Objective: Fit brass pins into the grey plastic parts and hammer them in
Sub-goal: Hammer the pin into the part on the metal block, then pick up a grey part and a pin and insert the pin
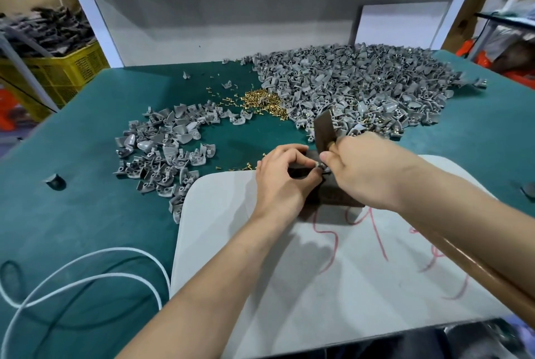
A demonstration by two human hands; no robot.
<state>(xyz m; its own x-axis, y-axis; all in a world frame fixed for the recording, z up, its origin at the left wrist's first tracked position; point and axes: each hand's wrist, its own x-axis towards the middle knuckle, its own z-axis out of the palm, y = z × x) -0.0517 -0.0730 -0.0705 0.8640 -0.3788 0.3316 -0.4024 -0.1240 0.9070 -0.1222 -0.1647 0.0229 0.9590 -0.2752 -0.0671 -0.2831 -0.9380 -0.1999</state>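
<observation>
The left hand (280, 177) pinched a small grey plastic part (322, 167); touching it, the right hand (366, 170) gripped a wooden-handled hammer (325, 132).

Pins (262, 102) beside parts heap (362, 83), block (333, 195) perhaps on board (318, 271)

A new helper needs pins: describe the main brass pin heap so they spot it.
On the green mat, find the big pile of grey plastic parts at the back right. The brass pin heap lies against that pile's left edge. It is the one dense, shiny gold patch among dull grey pieces.
</observation>
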